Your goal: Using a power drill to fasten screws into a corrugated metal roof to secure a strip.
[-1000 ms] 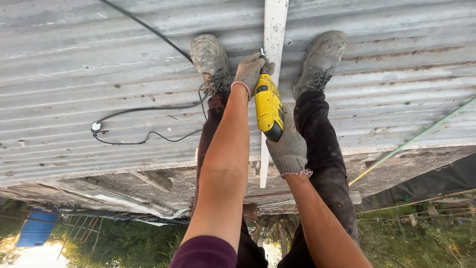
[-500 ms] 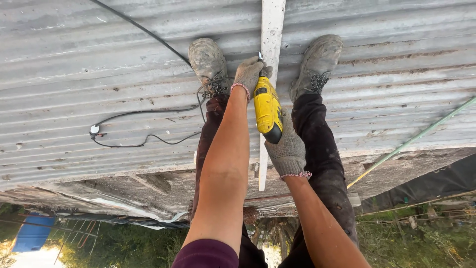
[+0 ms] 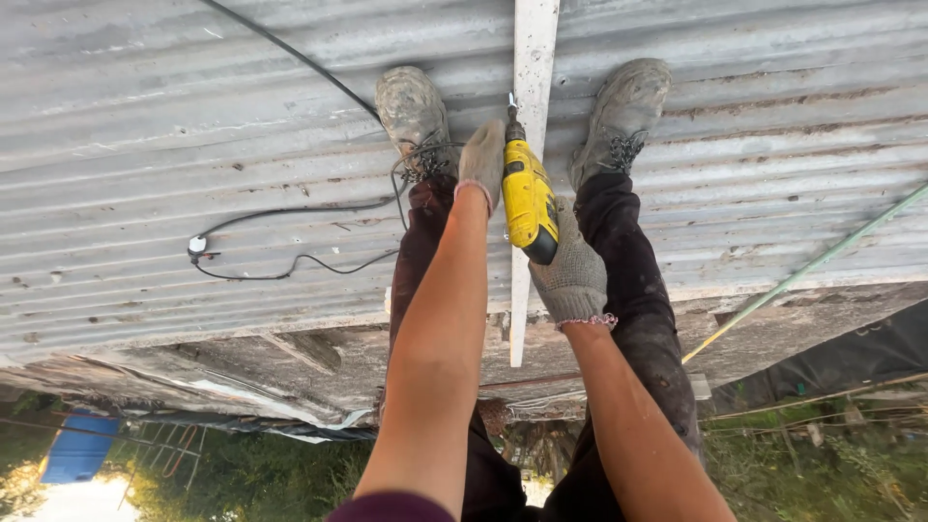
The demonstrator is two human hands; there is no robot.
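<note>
My right hand (image 3: pixel 572 275), in a grey knit glove, grips the handle of a yellow power drill (image 3: pixel 530 198). The drill's bit points down onto a narrow white strip (image 3: pixel 534 58) that runs across the corrugated metal roof (image 3: pixel 193 116). My left hand (image 3: pixel 480 159), also gloved, rests against the drill's front end, next to the chuck. The bit's tip is small and partly hidden by that glove. My two muddy boots (image 3: pixel 411 106) stand on the sheets either side of the strip.
A black cable (image 3: pixel 290 208) with a small white connector (image 3: pixel 197 245) loops over the roof at the left. The roof's edge (image 3: pixel 290 324) drops to grass and a blue object (image 3: pixel 77 449) below. A thin green pole (image 3: pixel 802 275) slants at the right.
Both hands and the drill stay in the same place on the strip. Only the view drifts slightly.
</note>
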